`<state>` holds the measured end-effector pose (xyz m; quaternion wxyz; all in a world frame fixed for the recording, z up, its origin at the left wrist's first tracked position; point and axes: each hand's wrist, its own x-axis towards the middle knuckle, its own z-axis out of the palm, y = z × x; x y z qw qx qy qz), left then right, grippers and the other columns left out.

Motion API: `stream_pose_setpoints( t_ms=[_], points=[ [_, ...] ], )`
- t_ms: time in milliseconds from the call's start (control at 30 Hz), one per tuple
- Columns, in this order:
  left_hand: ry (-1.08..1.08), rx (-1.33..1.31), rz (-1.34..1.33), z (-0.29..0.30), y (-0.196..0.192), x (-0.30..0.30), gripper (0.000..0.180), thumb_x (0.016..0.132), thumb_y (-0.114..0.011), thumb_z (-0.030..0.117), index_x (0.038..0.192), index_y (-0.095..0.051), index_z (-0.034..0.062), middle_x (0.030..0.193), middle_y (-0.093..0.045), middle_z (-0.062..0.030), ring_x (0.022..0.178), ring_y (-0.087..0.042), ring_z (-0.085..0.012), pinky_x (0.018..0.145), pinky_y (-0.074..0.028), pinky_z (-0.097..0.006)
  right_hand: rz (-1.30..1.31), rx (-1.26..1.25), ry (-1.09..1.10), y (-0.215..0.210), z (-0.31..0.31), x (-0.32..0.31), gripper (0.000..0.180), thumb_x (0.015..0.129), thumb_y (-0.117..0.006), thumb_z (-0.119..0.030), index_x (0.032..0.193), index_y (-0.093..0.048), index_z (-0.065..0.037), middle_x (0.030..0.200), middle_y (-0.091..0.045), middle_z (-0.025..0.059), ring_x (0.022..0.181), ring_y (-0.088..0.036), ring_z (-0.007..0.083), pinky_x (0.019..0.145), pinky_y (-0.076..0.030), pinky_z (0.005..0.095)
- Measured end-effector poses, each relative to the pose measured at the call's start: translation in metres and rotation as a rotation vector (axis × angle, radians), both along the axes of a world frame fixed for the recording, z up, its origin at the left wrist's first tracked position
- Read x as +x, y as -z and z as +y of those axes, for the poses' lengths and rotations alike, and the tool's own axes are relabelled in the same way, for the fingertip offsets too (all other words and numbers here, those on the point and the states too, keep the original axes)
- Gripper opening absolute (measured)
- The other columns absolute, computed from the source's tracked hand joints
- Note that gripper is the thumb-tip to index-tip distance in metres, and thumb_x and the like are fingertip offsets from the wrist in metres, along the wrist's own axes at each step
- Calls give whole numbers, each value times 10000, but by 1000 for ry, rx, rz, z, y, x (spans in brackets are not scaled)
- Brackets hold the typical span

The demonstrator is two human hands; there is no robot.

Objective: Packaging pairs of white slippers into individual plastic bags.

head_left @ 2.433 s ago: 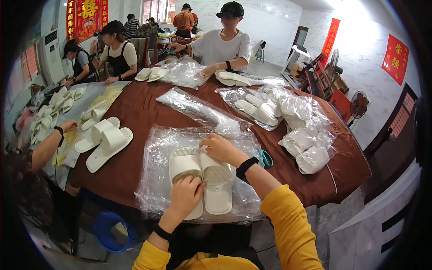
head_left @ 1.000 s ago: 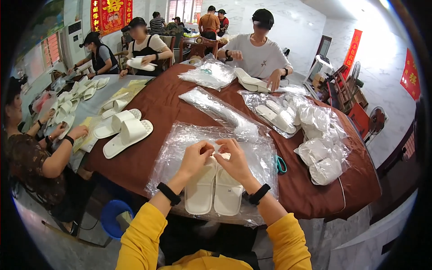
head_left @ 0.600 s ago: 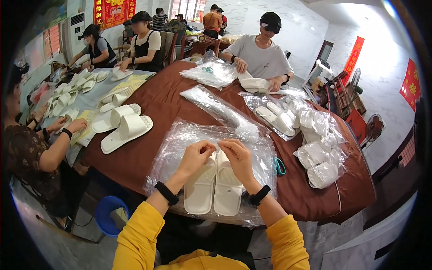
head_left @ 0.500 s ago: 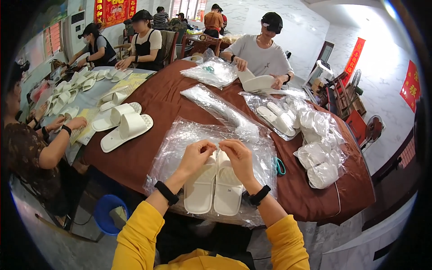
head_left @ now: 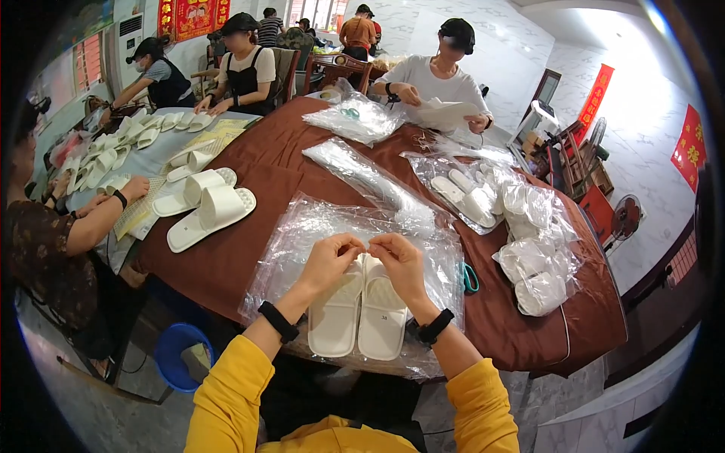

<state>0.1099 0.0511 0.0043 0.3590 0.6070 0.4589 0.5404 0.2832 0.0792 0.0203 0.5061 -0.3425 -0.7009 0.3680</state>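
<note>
A pair of white slippers lies side by side near the table's front edge, the left slipper and the right slipper almost touching. Beneath them spreads a stack of clear plastic bags. Above the slippers' far ends, my left hand is closed, thumb and fingers pinched. My right hand mirrors it, its pinched fingertips close to the left ones. Whatever they hold, if anything, is too small to make out. Teal-handled scissors rest just right of the bags.
Bagged slippers pile up on the right of the brown cloth. Another loose pair sits at the left. A long clear plastic bundle lies beyond my hands. A co-worker handles white pieces across the table. A blue bin stands below left.
My hands stay nearly in place, fingertips still pinched over the slippers. Across the table, the co-worker has lifted and turned the white pieces.
</note>
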Motion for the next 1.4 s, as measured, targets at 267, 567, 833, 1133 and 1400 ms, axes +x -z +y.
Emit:
stream_pose_setpoints(
  t_ms=[267, 567, 833, 1133, 1400],
  points=[
    [11, -31, -13, -1, -1, 0, 120, 951, -609, 78, 996, -693, 7, 856, -684, 8, 704, -541, -27, 601, -447, -203, -7, -20, -14, 1, 1, 1, 90, 873, -689, -18, 958, -697, 10, 917, -700, 78, 826, -681, 132, 718, -539, 255],
    [1, -1, 45, -3, -1, -2, 108, 938, -600, 57, 988, -677, 0, 840, -676, -4, 713, -550, -49, 626, -460, -228, 47, -101, -54, 2, 0, -4, 102, 870, -691, -21, 965, -672, 10, 902, -682, 70, 829, -679, 139, 717, -551, 261],
    [-69, 120, 245, -6, -7, 6, 76, 880, -565, 79, 883, -592, 8, 852, -630, -146, 823, -599, -350, 751, -463, -431, -149, 54, 1, 0, 0, 0, 102, 868, -686, -19, 943, -632, 26, 911, -679, 91, 826, -686, 171, 671, -569, 290],
    [-119, 275, 351, -2, -1, 8, 69, 878, -557, 21, 920, -604, -7, 812, -617, -159, 710, -607, -292, 658, -473, -382, -212, 96, 13, -1, -1, 2, 110, 867, -683, -39, 941, -629, 21, 895, -686, 133, 820, -697, 225, 682, -571, 327],
    [-80, 151, 349, -6, -7, 3, 74, 867, -540, 67, 861, -578, 4, 833, -593, -192, 822, -580, -392, 727, -443, -471, -246, 161, 28, 8, 5, -5, 120, 865, -672, -96, 938, -620, -16, 900, -662, 154, 809, -666, 312, 685, -541, 385]
  ],
)
